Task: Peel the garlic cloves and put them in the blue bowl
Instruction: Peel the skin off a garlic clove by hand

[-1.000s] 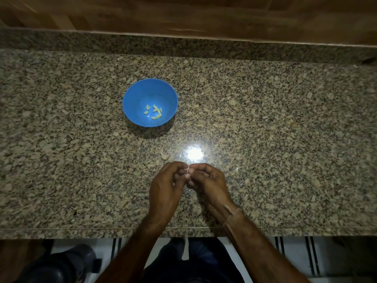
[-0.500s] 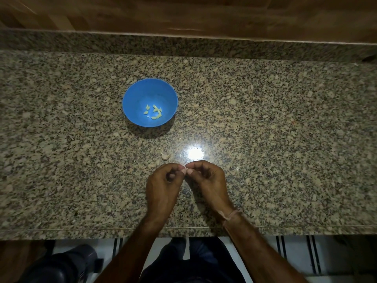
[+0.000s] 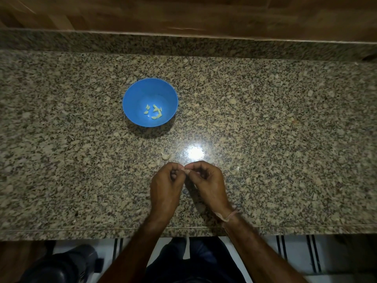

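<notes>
A garlic clove (image 3: 186, 170) is pinched between the curled fingertips of left hand (image 3: 167, 186) and right hand (image 3: 208, 184), the blue bowl (image 3: 134, 99) standing well beyond them; skin is best stripped by thumbnail, under a firm grip.

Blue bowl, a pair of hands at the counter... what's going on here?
A person is peeling garlic at a granite counter. The left hand and right hand meet near the front edge, their fingers pinching a small garlic clove between them. The blue bowl farther back holds several peeled cloves. One more garlic piece lies on the counter just beyond the left hand.
</notes>
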`<state>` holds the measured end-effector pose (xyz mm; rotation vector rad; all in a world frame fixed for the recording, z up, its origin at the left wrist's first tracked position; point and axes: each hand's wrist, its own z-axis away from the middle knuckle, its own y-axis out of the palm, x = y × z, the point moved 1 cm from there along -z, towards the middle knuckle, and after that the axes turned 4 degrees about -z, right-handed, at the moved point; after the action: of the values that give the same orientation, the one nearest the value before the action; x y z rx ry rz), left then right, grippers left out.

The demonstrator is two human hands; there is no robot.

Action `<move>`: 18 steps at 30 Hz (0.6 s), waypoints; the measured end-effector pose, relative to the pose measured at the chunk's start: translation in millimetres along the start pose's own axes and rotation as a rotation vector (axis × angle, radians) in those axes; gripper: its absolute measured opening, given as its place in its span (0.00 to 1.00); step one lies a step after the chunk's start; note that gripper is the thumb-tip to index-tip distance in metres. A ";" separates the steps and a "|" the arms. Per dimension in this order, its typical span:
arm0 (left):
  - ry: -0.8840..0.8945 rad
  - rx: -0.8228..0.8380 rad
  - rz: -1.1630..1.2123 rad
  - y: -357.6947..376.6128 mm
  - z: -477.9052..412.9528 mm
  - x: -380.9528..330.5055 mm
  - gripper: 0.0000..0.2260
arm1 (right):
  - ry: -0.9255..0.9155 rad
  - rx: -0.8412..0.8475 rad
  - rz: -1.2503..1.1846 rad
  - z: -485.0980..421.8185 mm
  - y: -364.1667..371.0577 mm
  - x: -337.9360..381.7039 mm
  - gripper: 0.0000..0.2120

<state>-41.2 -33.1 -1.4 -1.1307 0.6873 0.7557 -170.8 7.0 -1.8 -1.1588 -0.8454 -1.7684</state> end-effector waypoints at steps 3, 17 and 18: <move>0.019 -0.001 -0.047 2.4 -1.0 -0.7 0.03 | 0.147 -0.032 -0.217 1.5 5.5 -6.2 0.04; 0.054 -0.005 -0.019 -1.7 -2.8 2.1 0.08 | 0.357 -0.074 -0.422 -3.6 1.5 -19.3 0.06; 0.068 0.008 -0.003 -1.9 -1.0 2.1 0.08 | 0.353 -0.066 -0.418 -4.5 0.9 -17.6 0.06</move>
<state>-38.6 -34.1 -2.3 -1.1544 0.7451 0.7135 -167.7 7.6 -19.7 -0.7054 -0.8593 -2.2721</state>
